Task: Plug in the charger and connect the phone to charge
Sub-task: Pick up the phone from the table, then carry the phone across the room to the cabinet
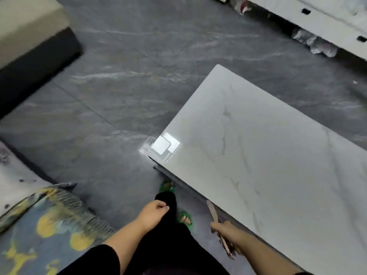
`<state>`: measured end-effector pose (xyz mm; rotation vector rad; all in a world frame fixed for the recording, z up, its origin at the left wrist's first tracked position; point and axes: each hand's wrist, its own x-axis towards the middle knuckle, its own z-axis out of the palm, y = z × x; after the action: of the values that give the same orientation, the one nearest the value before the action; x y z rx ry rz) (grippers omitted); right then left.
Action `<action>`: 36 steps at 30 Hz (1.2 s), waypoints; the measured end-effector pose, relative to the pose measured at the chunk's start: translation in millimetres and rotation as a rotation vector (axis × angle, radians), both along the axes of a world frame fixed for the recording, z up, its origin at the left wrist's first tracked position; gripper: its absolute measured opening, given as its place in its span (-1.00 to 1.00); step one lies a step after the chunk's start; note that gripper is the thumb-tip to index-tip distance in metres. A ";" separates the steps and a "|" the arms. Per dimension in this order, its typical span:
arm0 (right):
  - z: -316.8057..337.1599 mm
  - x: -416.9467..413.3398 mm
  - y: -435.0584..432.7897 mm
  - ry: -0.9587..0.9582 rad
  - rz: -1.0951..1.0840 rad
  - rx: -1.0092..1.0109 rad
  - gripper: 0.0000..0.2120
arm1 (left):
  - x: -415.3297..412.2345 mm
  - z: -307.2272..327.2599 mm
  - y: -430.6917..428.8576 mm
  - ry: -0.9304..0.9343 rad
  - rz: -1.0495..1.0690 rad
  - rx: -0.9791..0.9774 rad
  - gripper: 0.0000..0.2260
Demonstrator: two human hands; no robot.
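My right hand hangs at the lower right beside the table edge, gripping a slim pinkish phone seen edge-on; its lower end shows under my wrist. My left hand hangs at centre bottom in front of my dark trouser leg, fingers curled loosely, with nothing visible in it. No charger, cable or wall socket shows in this blurred view.
A white marble-top table fills the right side, with a bright light reflection at its near corner. Dark grey tiled floor spreads ahead. A beige sofa corner sits top left, a blue-yellow patterned cover bottom left, a white cabinet top right.
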<state>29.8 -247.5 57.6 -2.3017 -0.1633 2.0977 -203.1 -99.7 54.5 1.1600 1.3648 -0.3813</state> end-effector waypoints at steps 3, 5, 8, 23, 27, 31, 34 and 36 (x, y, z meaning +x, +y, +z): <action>0.5 -31.9 39.9 0.047 0.251 0.053 -0.05 | -56.2 8.8 -10.4 -0.032 0.191 -0.025 -0.87; 4.4 -64.3 75.7 0.058 0.387 0.100 -0.14 | -96.7 16.8 -9.4 -0.041 0.309 -0.010 -0.89; 14.9 -113.6 132.5 0.084 0.475 0.217 -0.51 | -152.7 30.1 1.6 -0.033 0.497 0.011 -0.92; 0.5 -222.6 347.5 -0.021 0.205 0.220 -0.61 | -324.7 18.1 194.1 0.060 0.728 0.037 -0.76; -1.3 -192.1 364.1 -0.060 0.121 0.159 -0.53 | -292.2 24.4 288.0 -0.016 0.659 0.077 -0.75; -8.4 -162.5 391.9 -0.076 0.027 0.097 -0.49 | -243.9 28.4 378.5 -0.068 0.611 0.136 -0.77; -14.4 -141.4 428.1 -0.084 -0.051 0.112 -0.55 | -208.0 33.9 434.5 -0.085 0.570 0.164 -0.79; -14.9 -127.2 465.4 -0.083 -0.094 0.120 -0.63 | -185.6 33.1 470.5 -0.073 0.524 0.146 -0.80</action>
<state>-97.4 217.9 42.7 -2.2811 -0.1735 1.8954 -388.7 370.8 87.6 0.8766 1.5876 0.1372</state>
